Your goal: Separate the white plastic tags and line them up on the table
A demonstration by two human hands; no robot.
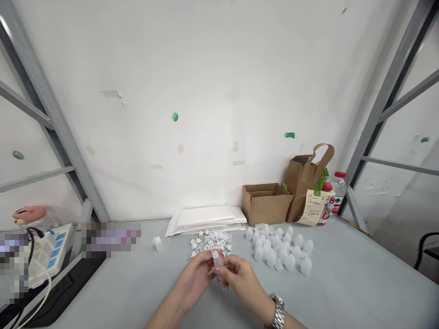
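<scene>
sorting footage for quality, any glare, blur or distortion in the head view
Head view: soft light across the white wall, no strong glare there; metal posts splay outward, suggesting wide-lens distortion; mosaic patches at left hide detail; left hand and right hand show no heavy blur; dropper bottle looks slightly soft.

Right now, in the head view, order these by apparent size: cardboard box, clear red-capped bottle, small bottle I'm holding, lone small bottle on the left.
1. Cardboard box
2. Clear red-capped bottle
3. Held small bottle and lone small bottle: they look alike, and the held one is partly covered, so I can't rank them.
</scene>
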